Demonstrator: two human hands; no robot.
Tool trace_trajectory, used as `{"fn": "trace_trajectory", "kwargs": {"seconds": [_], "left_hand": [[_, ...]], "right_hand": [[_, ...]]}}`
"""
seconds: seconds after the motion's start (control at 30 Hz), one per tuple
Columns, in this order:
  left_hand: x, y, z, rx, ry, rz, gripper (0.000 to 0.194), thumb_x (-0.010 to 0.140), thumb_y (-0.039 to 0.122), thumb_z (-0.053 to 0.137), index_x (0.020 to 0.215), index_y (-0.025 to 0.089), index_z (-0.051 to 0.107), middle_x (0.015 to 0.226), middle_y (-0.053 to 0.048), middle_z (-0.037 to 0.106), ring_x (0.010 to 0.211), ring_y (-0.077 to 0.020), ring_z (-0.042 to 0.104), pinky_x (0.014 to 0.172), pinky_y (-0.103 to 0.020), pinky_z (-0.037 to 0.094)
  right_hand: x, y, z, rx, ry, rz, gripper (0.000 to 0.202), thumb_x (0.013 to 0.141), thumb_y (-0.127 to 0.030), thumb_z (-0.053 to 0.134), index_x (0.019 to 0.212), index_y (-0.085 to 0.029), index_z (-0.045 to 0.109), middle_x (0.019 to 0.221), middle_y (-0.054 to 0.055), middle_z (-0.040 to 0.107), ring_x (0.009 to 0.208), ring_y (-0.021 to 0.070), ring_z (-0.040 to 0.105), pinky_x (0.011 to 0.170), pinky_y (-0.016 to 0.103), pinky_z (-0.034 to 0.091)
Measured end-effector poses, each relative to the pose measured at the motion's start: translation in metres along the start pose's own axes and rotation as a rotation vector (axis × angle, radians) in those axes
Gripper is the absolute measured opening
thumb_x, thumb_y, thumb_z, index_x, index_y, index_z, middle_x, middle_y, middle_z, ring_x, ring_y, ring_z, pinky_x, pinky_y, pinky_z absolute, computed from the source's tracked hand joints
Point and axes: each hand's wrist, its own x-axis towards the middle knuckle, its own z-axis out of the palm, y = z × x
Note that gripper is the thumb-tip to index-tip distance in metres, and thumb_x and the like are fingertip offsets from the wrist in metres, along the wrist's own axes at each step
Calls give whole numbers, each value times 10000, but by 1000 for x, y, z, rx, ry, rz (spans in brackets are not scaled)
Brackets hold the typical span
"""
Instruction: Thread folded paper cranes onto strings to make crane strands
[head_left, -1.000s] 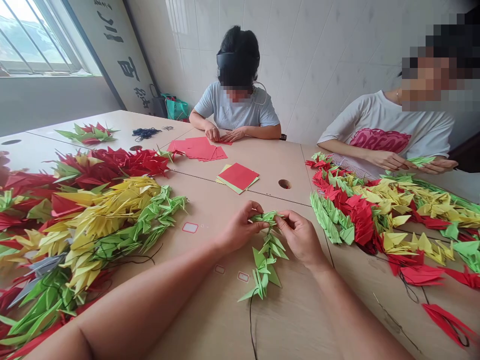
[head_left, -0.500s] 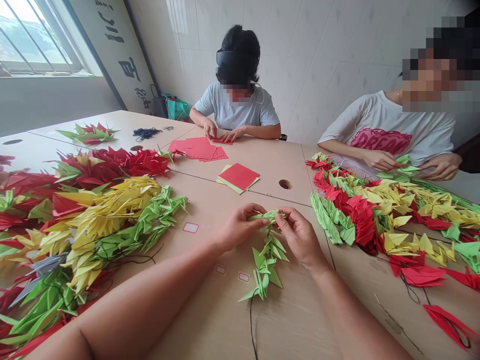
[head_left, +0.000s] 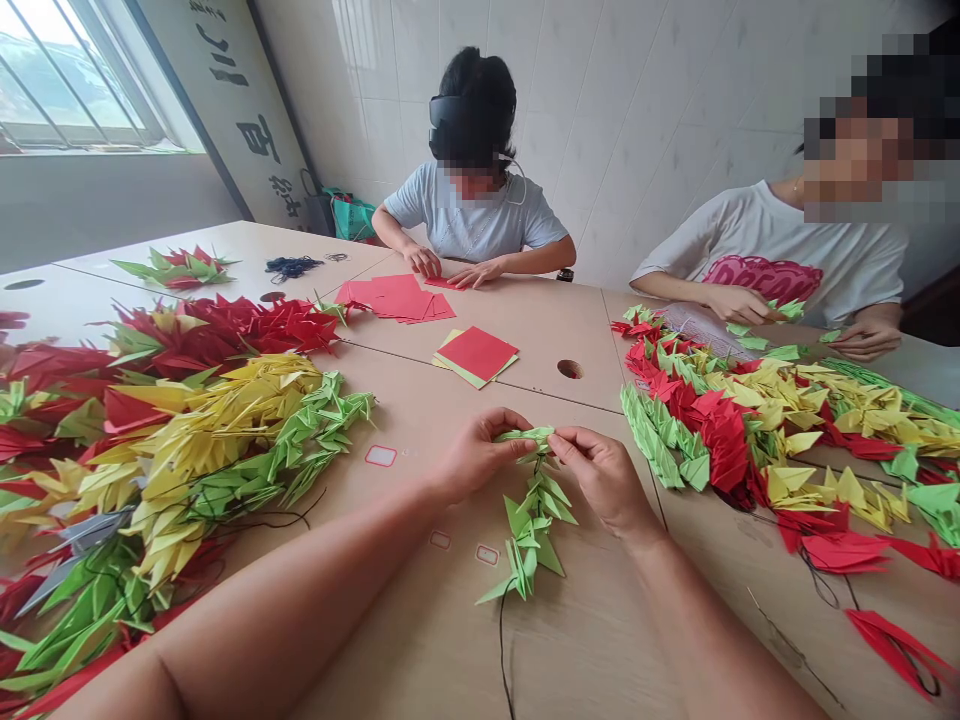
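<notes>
Between my two hands is a small light-green folded paper piece (head_left: 534, 436), level above the table. My left hand (head_left: 484, 455) is closed on its left end. At the right end my right hand (head_left: 596, 470) pinches it between thumb and fingers. Just beneath hangs a string of green folded paper pieces (head_left: 534, 525), reaching down to the tabletop. A black cord (head_left: 503, 650) runs from its lower end toward the table's near edge. Whether the held piece is joined to this string is hidden by my fingers.
Piles of red, yellow and green folded paper (head_left: 225, 420) cover the left side. More paper strings (head_left: 720, 430) lie at right. Square sheets (head_left: 478, 356) and red paper (head_left: 397, 298) lie ahead. Two people sit across the table (head_left: 420, 620), handling paper. A thin needle-like tool (head_left: 795, 645) rests at right.
My right hand has shifted slightly left along the green piece, with its fingers more pinched. My left hand stays in place. The person at right has moved their hands apart.
</notes>
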Motion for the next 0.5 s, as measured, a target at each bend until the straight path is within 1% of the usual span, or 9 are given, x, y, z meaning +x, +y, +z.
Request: {"fn": "trace_trajectory", "kwargs": {"seconds": [0.1, 0.17, 0.23, 0.3, 0.37, 0.43, 0.5], "left_hand": [[0, 1, -1, 16, 20, -25, 208, 687, 286, 674, 795, 144, 566, 738, 9, 563, 624, -69, 497, 587, -196, 374], [0, 0, -2, -10, 35, -42, 187, 686, 264, 670, 773, 146, 554, 700, 22, 542, 587, -57, 474, 561, -188, 352], [2, 0, -3, -70, 54, -43, 173, 676, 224, 673, 753, 146, 539, 683, 29, 534, 594, -55, 480, 575, -185, 357], [3, 0, -4, -139, 70, -41, 182, 660, 190, 680, 754, 151, 529, 676, 35, 534, 607, -56, 495, 592, -183, 368], [4, -1, -4, -193, 78, -54, 207, 654, 182, 686, 782, 161, 526, 687, 37, 542, 605, -56, 507, 586, -182, 374], [5, -2, -5, -251, 70, -81, 231, 656, 191, 691, 810, 172, 519, 712, 36, 554, 613, -62, 528, 589, -186, 392], [5, -2, -6, -313, 61, -100, 245, 659, 196, 696, 816, 179, 508, 749, 30, 567, 657, -75, 560, 637, -205, 428]], "right_hand": [[0, -3, 2, -8, -20, -4, 204, 780, -357, 571, 718, -178, 646, 647, -1, 588, 626, 150, 520, 582, 246, 413], [0, -3, 3, 5, -50, 6, 198, 783, -362, 566, 744, -180, 634, 654, -1, 585, 624, 148, 526, 579, 249, 421], [0, -1, 3, 42, -64, 19, 197, 770, -356, 582, 869, -189, 620, 760, 15, 614, 678, 155, 556, 617, 264, 447], [0, 2, 3, 72, -63, 31, 312, 747, -332, 609, 1031, -211, 566, 947, 46, 618, 782, 167, 581, 692, 293, 469], [0, 6, 4, 74, -84, 58, 409, 730, -303, 627, 1115, -233, 508, 1070, 65, 592, 882, 181, 584, 757, 325, 471], [-1, 9, 6, 59, -136, 89, 405, 725, -278, 631, 1104, -240, 495, 1079, 64, 597, 957, 195, 577, 797, 342, 466], [-1, 11, 8, 56, -165, 105, 366, 727, -252, 628, 1067, -238, 493, 1045, 54, 615, 1002, 201, 569, 829, 349, 458]]}}
